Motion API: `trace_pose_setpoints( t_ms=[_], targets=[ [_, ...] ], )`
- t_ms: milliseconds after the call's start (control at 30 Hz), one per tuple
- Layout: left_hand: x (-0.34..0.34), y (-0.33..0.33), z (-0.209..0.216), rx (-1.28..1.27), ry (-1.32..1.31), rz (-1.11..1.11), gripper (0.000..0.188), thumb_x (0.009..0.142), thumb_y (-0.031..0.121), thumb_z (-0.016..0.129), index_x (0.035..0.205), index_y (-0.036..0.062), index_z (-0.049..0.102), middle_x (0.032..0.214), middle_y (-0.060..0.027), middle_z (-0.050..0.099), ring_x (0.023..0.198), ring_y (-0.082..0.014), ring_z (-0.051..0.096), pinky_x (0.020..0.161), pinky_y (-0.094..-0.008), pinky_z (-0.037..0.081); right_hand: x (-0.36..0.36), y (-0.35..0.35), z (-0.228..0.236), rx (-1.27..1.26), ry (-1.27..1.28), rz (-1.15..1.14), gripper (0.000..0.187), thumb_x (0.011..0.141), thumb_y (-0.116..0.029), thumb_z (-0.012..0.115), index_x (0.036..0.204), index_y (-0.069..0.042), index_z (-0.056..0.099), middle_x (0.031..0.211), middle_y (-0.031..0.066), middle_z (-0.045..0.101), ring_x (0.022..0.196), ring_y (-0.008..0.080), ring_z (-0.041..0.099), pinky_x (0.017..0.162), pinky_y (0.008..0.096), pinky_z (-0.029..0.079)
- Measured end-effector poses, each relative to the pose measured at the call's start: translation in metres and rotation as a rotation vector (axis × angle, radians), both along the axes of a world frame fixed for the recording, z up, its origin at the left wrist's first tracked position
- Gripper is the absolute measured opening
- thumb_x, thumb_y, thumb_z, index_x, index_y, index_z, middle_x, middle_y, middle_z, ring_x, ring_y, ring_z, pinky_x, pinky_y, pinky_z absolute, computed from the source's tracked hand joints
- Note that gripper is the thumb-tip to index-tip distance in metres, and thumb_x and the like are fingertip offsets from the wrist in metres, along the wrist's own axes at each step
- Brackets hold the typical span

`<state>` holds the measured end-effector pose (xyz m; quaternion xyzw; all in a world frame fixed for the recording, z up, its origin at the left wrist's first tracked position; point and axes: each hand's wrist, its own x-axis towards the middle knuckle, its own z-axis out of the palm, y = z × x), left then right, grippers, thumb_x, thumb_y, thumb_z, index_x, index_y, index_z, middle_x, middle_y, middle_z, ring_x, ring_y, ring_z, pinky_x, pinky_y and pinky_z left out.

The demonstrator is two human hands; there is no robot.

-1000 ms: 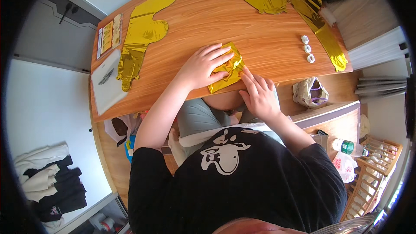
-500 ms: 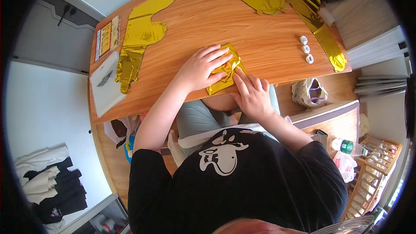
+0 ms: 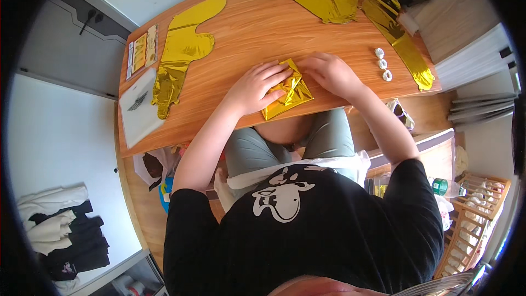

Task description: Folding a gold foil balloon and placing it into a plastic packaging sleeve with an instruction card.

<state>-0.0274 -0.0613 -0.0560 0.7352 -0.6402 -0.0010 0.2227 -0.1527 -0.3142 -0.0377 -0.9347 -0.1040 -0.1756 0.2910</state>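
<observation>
A folded gold foil packet point(image 3: 298, 98) is placed at the near edge of the wooden bench point(image 3: 241, 33). It is pressed by the spread left hand point(image 3: 255, 85), whose grip is laid flat, not closed. The right hand point(image 3: 330, 74) is bent just beside the packet's upper right side; whether anything is pinched in its grip cannot be told. Larger gold foil shapes point(image 3: 186, 44) are arranged farther out, and three white rolls point(image 3: 382, 64) are lined up toward the right.
</observation>
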Motion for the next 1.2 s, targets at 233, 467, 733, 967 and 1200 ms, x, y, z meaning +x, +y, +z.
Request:
trace_pose_setpoints(
  t_ms=[233,467,733,967,1200],
  targets=[
    [0.0,0.001,-0.001,-0.037,0.031,0.007,0.056,0.101,0.037,0.063,0.149,0.0111,0.054,0.151,-0.0153,0.055,0.141,-0.0351,0.049,0.12,-0.0492,0.036,0.022,-0.01,-0.005,-0.474,-0.297,0.239,0.029,0.085,-0.017,0.073,0.113,-0.012,0.073,0.115,0.0038,0.073,0.105,0.0242,0.068,0.092,0.0378,0.054],
    [-0.002,0.001,0.001,-0.027,0.03,0.01,0.057,0.1,0.037,0.064,0.149,0.0103,0.054,0.152,-0.0143,0.054,0.142,-0.0337,0.049,0.121,-0.05,0.035,0.024,0.004,-0.012,-0.461,-0.271,0.183,0.022,0.081,-0.016,0.075,0.101,-0.01,0.069,0.104,0.004,0.07,0.1,0.0256,0.067,0.088,0.039,0.054],
    [0.0,-0.002,-0.002,-0.019,0.007,0.011,0.057,0.099,0.038,0.064,0.148,0.0103,0.055,0.151,-0.0136,0.056,0.143,-0.0334,0.049,0.121,-0.05,0.035,0.021,0.009,-0.014,-0.351,-0.12,0.111,0.018,0.08,-0.012,0.075,0.096,-0.008,0.068,0.102,0.0087,0.069,0.101,0.0296,0.067,0.09,0.0416,0.053],
    [0.0,0.0,-0.003,-0.014,-0.019,0.013,0.055,0.099,0.04,0.065,0.145,0.011,0.058,0.151,-0.0128,0.057,0.143,-0.0335,0.048,0.122,-0.0485,0.034,0.015,0.002,-0.004,-0.377,-0.05,0.19,0.021,0.086,-0.01,0.072,0.106,-0.006,0.074,0.106,0.0118,0.071,0.103,0.0313,0.067,0.093,0.0432,0.053],
    [0.0,0.0,-0.004,-0.025,-0.041,-0.004,0.054,0.099,0.041,0.065,0.145,0.0132,0.059,0.151,-0.0116,0.057,0.144,-0.033,0.048,0.122,-0.0477,0.035,-0.009,0.013,-0.018,-0.248,-0.138,0.098,0.024,0.088,-0.007,0.07,0.111,-0.005,0.074,0.111,0.0106,0.071,0.105,0.0327,0.067,0.094,0.042,0.053]
  ],
)
